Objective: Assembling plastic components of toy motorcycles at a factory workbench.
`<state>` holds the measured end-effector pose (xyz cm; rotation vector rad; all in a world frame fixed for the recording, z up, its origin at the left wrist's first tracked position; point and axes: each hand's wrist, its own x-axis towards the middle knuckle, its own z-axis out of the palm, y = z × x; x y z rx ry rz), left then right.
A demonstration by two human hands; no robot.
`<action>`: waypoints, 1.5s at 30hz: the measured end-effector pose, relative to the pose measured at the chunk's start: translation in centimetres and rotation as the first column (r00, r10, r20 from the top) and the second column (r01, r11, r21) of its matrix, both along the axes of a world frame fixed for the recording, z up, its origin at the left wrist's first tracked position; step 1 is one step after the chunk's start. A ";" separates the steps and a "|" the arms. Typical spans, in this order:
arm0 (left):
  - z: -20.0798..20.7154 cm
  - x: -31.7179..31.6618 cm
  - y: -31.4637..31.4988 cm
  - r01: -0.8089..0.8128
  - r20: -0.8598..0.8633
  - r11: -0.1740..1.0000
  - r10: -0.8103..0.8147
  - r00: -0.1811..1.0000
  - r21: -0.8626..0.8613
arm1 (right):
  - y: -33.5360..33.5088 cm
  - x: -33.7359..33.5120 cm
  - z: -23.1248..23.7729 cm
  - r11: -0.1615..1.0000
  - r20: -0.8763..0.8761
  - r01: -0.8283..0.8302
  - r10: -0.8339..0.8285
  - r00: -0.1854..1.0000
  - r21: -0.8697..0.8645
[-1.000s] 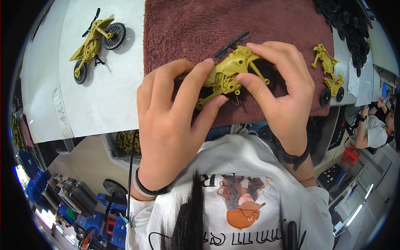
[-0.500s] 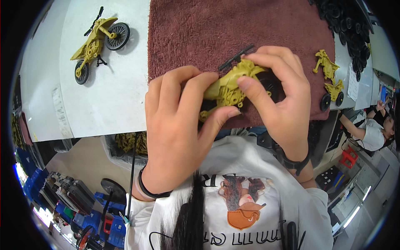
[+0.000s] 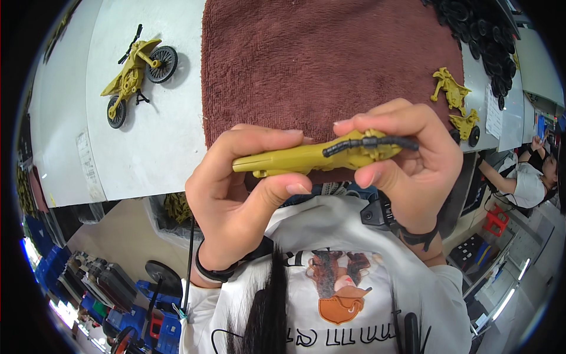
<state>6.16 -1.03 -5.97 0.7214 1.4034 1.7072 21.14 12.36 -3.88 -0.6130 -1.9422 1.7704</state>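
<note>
Between my two hands is an olive-yellow toy motorcycle (image 3: 277, 159), seen from above with its black handlebar (image 3: 369, 143) on top. My left hand (image 3: 236, 177) pinches the tail end, thumb on the near side and fingers on the far side. The handlebar end is gripped by my right hand (image 3: 415, 159) in the same way. Its wheels and underside are hidden below the body and my fingers. Another toy motorcycle (image 3: 131, 74), with black spoked wheels and a small black stand, lies on the white table to the left.
A brown-red towel (image 3: 318, 65) covers the middle of the white table (image 3: 165, 141). On the right lie yellow motorcycle body parts (image 3: 453, 91) and a heap of black wheels (image 3: 480, 44). A lined bin (image 3: 177, 215) of yellow parts stands below the table edge. Another person (image 3: 525, 177) sits far right.
My hands have turned the toy motorcycle from its side to upright, its handlebar now facing up. They have also come slightly nearer to my body.
</note>
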 end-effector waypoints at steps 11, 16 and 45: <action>0.5 -0.5 0.9 0.030 -0.117 0.998 -0.023 0.993 0.060 | 0.3 -0.1 -0.5 0.995 -0.125 0.084 -0.091 0.988 -0.061; 0.4 -0.6 0.6 0.069 0.058 0.994 -0.074 0.996 0.083 | 1.0 0.1 -1.2 0.989 -0.242 -0.015 0.051 0.969 0.146; -0.4 -1.5 0.0 0.037 -0.409 0.971 0.065 0.910 0.237 | 0.0 0.2 0.7 0.947 -0.114 0.018 0.020 0.993 0.322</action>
